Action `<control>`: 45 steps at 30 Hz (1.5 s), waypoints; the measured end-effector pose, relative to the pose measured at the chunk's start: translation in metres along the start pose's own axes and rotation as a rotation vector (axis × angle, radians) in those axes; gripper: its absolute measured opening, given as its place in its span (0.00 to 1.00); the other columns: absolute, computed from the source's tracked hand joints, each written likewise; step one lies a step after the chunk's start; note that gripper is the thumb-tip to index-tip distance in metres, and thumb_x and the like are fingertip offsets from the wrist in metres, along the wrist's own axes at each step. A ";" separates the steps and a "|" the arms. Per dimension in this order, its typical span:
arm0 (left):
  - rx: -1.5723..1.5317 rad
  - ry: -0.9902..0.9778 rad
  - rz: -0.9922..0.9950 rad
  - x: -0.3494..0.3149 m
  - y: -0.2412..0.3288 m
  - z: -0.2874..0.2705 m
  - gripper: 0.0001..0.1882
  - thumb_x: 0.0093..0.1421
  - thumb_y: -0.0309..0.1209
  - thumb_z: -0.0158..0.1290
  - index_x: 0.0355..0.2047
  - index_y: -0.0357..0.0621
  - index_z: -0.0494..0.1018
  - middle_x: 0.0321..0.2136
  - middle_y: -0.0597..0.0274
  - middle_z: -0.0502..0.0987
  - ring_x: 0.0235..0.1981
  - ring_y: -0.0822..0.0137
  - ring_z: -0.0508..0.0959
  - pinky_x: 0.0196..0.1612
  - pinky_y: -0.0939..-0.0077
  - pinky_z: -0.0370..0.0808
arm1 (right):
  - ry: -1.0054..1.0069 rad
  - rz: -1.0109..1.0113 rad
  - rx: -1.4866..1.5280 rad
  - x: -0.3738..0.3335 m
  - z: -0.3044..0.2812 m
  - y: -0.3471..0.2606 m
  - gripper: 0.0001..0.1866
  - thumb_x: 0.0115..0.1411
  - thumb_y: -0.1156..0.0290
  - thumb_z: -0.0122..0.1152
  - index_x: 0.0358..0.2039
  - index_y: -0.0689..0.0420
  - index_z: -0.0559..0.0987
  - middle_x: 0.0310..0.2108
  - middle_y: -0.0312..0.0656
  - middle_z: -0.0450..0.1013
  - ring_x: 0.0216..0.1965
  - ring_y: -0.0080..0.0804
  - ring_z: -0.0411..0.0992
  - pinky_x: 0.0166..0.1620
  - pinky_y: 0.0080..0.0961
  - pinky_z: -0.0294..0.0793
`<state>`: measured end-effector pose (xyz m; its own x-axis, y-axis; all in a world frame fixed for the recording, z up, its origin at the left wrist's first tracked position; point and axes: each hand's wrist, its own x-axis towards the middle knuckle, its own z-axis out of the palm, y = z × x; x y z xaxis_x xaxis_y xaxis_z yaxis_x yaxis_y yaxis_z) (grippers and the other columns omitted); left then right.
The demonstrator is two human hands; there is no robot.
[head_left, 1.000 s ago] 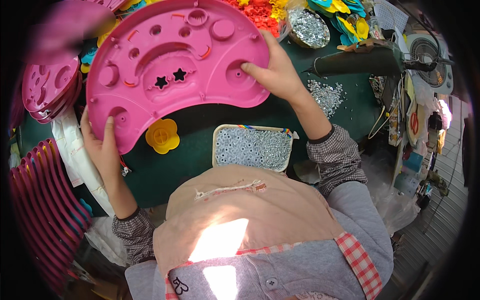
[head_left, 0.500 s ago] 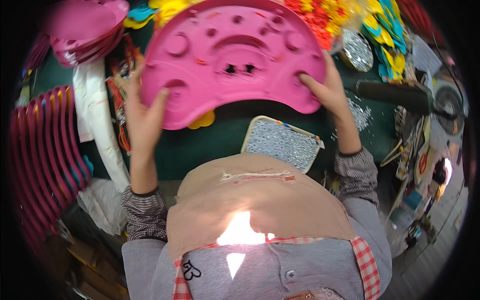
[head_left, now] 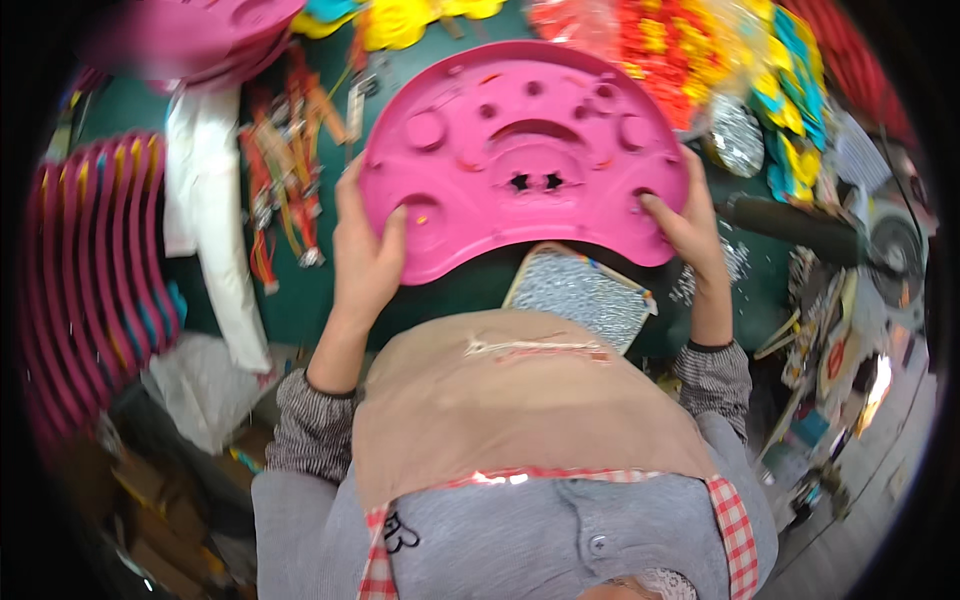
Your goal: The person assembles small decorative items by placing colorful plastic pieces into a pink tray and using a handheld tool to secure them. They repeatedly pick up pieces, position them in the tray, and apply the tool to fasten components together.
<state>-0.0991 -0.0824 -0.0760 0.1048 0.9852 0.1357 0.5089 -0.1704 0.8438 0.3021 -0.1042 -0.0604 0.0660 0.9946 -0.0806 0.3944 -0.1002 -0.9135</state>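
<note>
I hold up a pink plastic panel [head_left: 535, 218], a wide half-moon shape with round recesses and two star-shaped holes in its middle. My left hand [head_left: 366, 245] grips its left end, the thumb pressed beside a round recess. At the opposite end, my right hand [head_left: 695, 236] clasps the rim with its thumb in another recess. The fingers of both hands are hidden behind the panel. Just below its curved lower edge lies a cream-rimmed tray [head_left: 516, 283] of small silvery metal parts, partly covered by the panel.
Wires with small parts [head_left: 285, 170] and a white strip [head_left: 222, 230] lie left, beside stacked pink pieces [head_left: 90, 270]. Red and yellow parts [head_left: 665, 60] and a dish of silvery bits [head_left: 735, 135] stand far right. A black cylindrical tool [head_left: 790, 222] sits near my right hand.
In the picture, the panel and both hands have shifted right and downward, nearer to me. The panel now covers the tray's upper edge. Both hands keep their hold.
</note>
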 end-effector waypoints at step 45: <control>0.192 -0.550 1.036 0.111 0.045 0.048 0.09 0.56 0.30 0.65 0.38 0.44 0.84 0.43 0.62 0.82 0.50 0.57 0.78 0.55 0.60 0.76 | -0.104 -0.596 -0.615 0.036 0.063 -0.053 0.10 0.53 0.60 0.74 0.33 0.48 0.84 0.32 0.35 0.78 0.43 0.39 0.75 0.51 0.41 0.67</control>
<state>-0.0232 0.0180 -0.0476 0.8705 0.2438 0.4275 0.0804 -0.9274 0.3653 0.2261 -0.0611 -0.0399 -0.3819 0.8807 0.2801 0.7648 0.4713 -0.4392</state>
